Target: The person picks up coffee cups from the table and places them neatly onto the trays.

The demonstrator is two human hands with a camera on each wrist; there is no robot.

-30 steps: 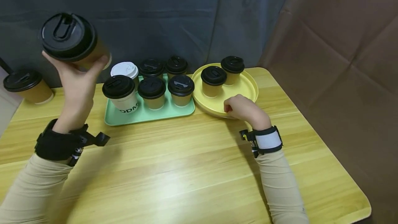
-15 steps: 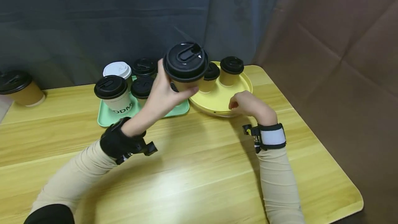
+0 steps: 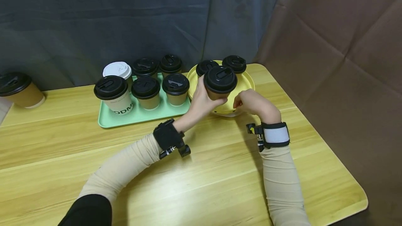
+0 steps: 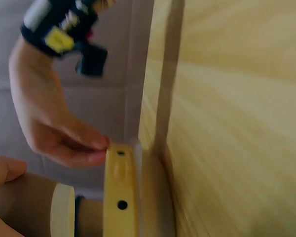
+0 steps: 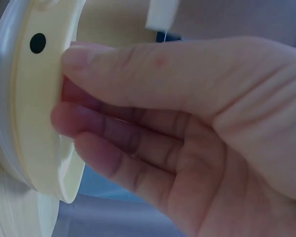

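Note:
In the head view my left hand [image 3: 201, 101] grips a brown paper coffee cup [image 3: 220, 83] with a black lid, held above the round yellow tray [image 3: 248, 83]. The cup's pale base shows over the rim in the left wrist view, fingers at the cup's side. My right hand [image 3: 255, 104] pinches the near right rim of that tray; thumb and fingertips meet at the rim [image 5: 44, 123] in the right wrist view. Two lidded cups stand towards the back of the tray: one black lid [image 3: 207, 66] is partly covered by the held cup, the other cup [image 3: 235, 65] is at right.
Left of the round tray, a green rectangular tray [image 3: 138, 119] bears several lidded cups, among them a white-lidded one [image 3: 117, 70] and a white cup [image 3: 117, 102] with lettering. Another brown cup [image 3: 23, 90] stands far left. Dark cloth [image 3: 141, 16] hangs behind the table [image 3: 204, 184].
My left hand has carried the cup from the upper left across to the right and down over the yellow tray. My right hand has stayed at the tray's rim.

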